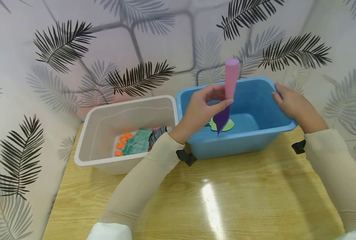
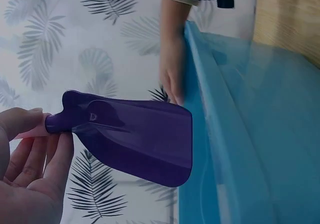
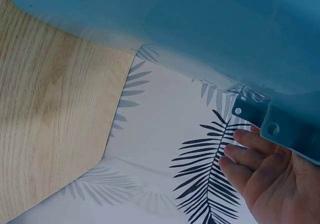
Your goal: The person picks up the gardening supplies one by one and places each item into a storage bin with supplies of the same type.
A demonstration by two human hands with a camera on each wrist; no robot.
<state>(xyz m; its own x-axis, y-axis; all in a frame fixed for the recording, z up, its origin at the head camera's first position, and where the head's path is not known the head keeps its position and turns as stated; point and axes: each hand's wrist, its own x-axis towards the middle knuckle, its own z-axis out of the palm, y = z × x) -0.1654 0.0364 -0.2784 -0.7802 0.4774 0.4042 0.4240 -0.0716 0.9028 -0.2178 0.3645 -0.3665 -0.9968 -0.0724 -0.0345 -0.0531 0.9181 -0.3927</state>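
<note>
My left hand (image 1: 203, 105) holds a small toy shovel by its pink handle (image 1: 232, 78), blade down, over the blue bin (image 1: 274, 131). In the left wrist view the shovel's purple blade (image 2: 140, 139) shows broad and flat, with thumb and fingers pinching the handle near its neck. My right hand (image 1: 296, 105) grips the right end of the blue bin's rim. From the right wrist, those fingers (image 3: 250, 156) show under the bin's rim (image 3: 295, 129) from outside. Inside the bin, behind the blade, lies a light green flat piece (image 1: 227, 126).
Left of the blue bin stands a whitish bin (image 1: 88, 146) holding a green glove with orange fingertips (image 1: 137, 142) and a dark grey knitted item (image 1: 157, 135). Both bins stand on a wooden table (image 1: 241, 186), against a leaf-patterned cloth (image 1: 154, 43).
</note>
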